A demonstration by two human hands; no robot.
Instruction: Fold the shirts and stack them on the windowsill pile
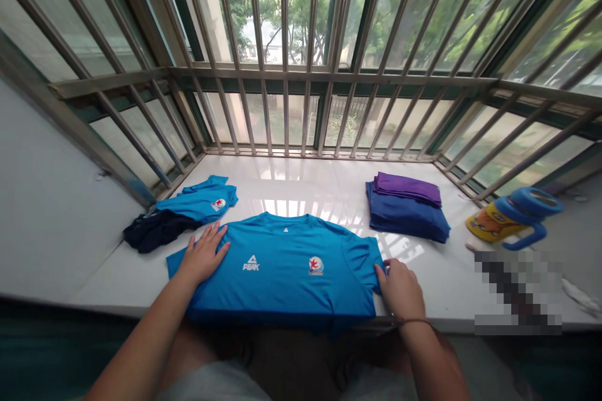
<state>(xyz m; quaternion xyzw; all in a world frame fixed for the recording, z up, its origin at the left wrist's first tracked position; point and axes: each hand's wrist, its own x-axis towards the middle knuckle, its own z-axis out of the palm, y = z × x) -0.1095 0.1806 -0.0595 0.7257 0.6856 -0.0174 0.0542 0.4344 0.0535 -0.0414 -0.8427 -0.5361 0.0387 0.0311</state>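
Observation:
A blue T-shirt [286,263] with a white PEAK logo and a red-and-white emblem lies front side up on the white sill, its collar toward the window. Its lower part hangs over the front edge. My left hand [204,254] rests flat on the shirt's left shoulder, fingers spread. At the right sleeve, my right hand [399,288] has its thumb and fingers closed on the sleeve's edge. A crumpled blue shirt [202,200] with the same emblem lies beyond my left hand, next to a dark navy garment [157,230].
Folded purple cloth [407,189] sits on folded dark blue cloth [407,216] at the back right. A yellow bottle with a blue lid and handle [508,219] stands at the far right, near a pixelated area. Metal bars [308,113] line the window behind the sill [282,178].

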